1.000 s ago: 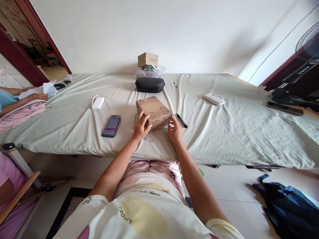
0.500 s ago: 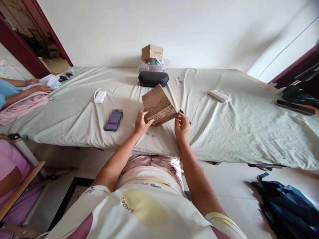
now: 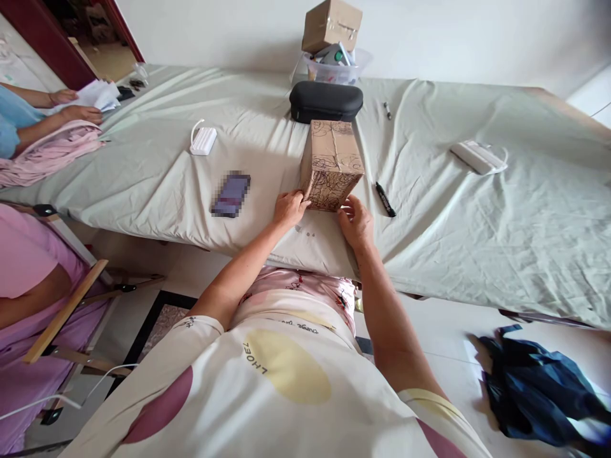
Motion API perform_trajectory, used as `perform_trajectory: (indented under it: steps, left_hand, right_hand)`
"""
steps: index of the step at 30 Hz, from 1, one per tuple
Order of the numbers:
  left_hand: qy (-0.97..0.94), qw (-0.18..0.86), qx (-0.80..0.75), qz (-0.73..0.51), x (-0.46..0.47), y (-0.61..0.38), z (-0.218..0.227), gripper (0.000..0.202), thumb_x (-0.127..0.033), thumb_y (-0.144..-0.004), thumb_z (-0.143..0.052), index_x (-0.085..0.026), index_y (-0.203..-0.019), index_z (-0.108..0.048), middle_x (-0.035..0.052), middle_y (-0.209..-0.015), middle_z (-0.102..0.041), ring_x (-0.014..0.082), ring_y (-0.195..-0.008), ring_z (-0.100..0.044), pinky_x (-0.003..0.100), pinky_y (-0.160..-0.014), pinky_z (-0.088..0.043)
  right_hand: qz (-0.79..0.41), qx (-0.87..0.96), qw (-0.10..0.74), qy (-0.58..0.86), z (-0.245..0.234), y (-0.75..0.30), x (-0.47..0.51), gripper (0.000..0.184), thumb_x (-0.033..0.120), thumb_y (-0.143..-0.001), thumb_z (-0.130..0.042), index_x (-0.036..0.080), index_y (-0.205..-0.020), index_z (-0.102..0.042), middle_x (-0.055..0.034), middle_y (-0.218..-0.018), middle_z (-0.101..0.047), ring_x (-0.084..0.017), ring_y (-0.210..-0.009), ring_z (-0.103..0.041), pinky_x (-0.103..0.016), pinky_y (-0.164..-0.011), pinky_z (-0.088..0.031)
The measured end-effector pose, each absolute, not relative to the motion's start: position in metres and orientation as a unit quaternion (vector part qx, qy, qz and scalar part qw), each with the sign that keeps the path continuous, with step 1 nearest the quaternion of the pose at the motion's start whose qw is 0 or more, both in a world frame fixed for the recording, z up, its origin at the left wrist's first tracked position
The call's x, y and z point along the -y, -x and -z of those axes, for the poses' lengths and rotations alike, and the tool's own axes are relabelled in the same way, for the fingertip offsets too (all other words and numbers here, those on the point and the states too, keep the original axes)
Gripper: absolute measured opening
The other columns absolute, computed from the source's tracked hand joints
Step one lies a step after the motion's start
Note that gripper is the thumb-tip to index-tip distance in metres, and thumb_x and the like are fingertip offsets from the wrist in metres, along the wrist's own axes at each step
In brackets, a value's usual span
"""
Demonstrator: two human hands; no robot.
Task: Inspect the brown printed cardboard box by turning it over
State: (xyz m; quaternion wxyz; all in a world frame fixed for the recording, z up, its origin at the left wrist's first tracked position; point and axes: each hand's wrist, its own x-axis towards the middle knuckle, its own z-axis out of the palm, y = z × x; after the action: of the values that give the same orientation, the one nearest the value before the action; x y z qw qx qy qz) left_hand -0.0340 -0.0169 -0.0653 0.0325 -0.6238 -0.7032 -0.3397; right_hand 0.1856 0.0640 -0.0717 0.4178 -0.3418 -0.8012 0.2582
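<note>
A brown cardboard box (image 3: 331,162) printed with line-drawn roses stands on the sheet-covered table (image 3: 453,216), near the front edge, its taped face turned up. My left hand (image 3: 289,208) grips its lower left corner with curled fingers. My right hand (image 3: 356,219) holds the lower right corner, fingers bent against the box. A black marker (image 3: 384,199) lies just right of the box. A phone (image 3: 231,194) lies to the left of my left hand.
Behind the box lies a black zip case (image 3: 326,101), then a clear tub (image 3: 334,69) topped by a plain carton (image 3: 331,24). Small white devices (image 3: 203,140) (image 3: 478,157) sit left and right. Another person's hands (image 3: 71,105) hold papers far left. A dark blue bag (image 3: 534,388) lies on the floor.
The box has been tipped over from flat on the table through a tilt, so its taped face now shows on top. Both hands stayed on its near corners. The view has dipped downward.
</note>
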Motion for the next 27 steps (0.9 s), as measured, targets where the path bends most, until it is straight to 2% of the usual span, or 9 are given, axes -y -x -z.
perform_trajectory:
  steps: [3,6,11,14,16,21,24,27]
  left_hand:
    - [0.617,0.016,0.7,0.358,0.017,0.034,0.062,0.023,-0.034,-0.102,-0.062,-0.021,-0.083,-0.064,0.0097,-0.094,-0.077,0.0237,-0.09,-0.07,0.036,-0.089,-0.05]
    - [0.611,-0.005,0.689,0.39,0.019,0.034,0.059,0.033,-0.038,-0.101,-0.06,-0.023,-0.072,-0.056,0.004,-0.078,-0.07,0.02,-0.076,-0.064,0.032,-0.08,-0.048]
    - [0.608,-0.039,0.659,0.441,0.021,0.036,0.059,0.048,-0.049,-0.102,-0.055,-0.024,-0.064,-0.042,-0.0019,-0.062,-0.052,0.0164,-0.066,-0.052,0.029,-0.068,-0.042]
    - [0.61,-0.06,0.65,0.449,0.02,0.037,0.06,0.051,-0.052,-0.102,-0.057,-0.024,-0.062,-0.041,-0.002,-0.061,-0.049,0.0161,-0.066,-0.052,0.029,-0.068,-0.041]
    - [0.616,-0.07,0.644,0.448,0.02,0.038,0.06,0.052,-0.052,-0.103,-0.057,-0.024,-0.062,-0.041,-0.0013,-0.061,-0.05,0.0164,-0.066,-0.052,0.029,-0.069,-0.042]
    - [0.638,-0.086,0.626,0.44,0.019,0.039,0.06,0.054,-0.054,-0.104,-0.053,-0.024,-0.062,-0.04,0.0,-0.063,-0.052,0.0174,-0.067,-0.055,0.03,-0.071,-0.043]
    - [0.66,-0.09,0.615,0.422,0.018,0.037,0.059,0.054,-0.058,-0.105,-0.049,-0.024,-0.064,-0.046,0.0017,-0.066,-0.057,0.0191,-0.071,-0.06,0.03,-0.074,-0.046]
    - [0.676,-0.075,0.618,0.394,0.018,0.034,0.059,0.051,-0.056,-0.108,-0.044,-0.022,-0.072,-0.057,0.0056,-0.076,-0.067,0.0214,-0.08,-0.067,0.031,-0.08,-0.049]
  right_hand:
    - [-0.24,0.801,0.418,0.354,0.072,-0.186,-0.066,0.052,0.034,-0.089,-0.062,0.021,-0.139,-0.063,-0.0093,-0.11,-0.077,-0.023,-0.089,-0.074,-0.04,-0.081,-0.065]
    - [-0.235,0.797,0.428,0.355,0.07,-0.188,-0.066,0.051,0.041,-0.093,-0.061,0.022,-0.141,-0.063,-0.0073,-0.104,-0.078,-0.022,-0.085,-0.074,-0.038,-0.08,-0.065]
    - [-0.23,0.806,0.428,0.338,0.067,-0.19,-0.06,0.062,0.053,-0.105,-0.047,0.02,-0.157,-0.048,-0.0061,-0.096,-0.08,-0.022,-0.084,-0.074,-0.039,-0.088,-0.063]
    - [-0.237,0.81,0.425,0.326,0.067,-0.189,-0.057,0.07,0.058,-0.108,-0.036,0.017,-0.164,-0.036,-0.011,-0.105,-0.08,-0.025,-0.09,-0.077,-0.042,-0.093,-0.063]
    - [-0.237,0.813,0.425,0.32,0.067,-0.189,-0.056,0.074,0.061,-0.108,-0.036,0.017,-0.167,-0.031,-0.0142,-0.12,-0.077,-0.026,-0.1,-0.078,-0.042,-0.097,-0.063]
    - [-0.212,0.815,0.436,0.318,0.065,-0.191,-0.057,0.075,0.06,-0.106,-0.041,0.023,-0.169,-0.027,-0.0153,-0.162,-0.052,-0.03,-0.124,-0.071,-0.043,-0.104,-0.06]
    - [-0.206,0.809,0.44,0.331,0.063,-0.19,-0.056,0.069,0.054,-0.108,-0.038,0.024,-0.169,-0.028,-0.014,-0.166,-0.047,-0.029,-0.125,-0.071,-0.042,-0.103,-0.061]
    - [-0.2,0.797,0.451,0.349,0.062,-0.189,-0.054,0.065,0.052,-0.109,-0.035,0.023,-0.167,-0.033,-0.0156,-0.159,-0.055,-0.03,-0.122,-0.072,-0.041,-0.098,-0.062]
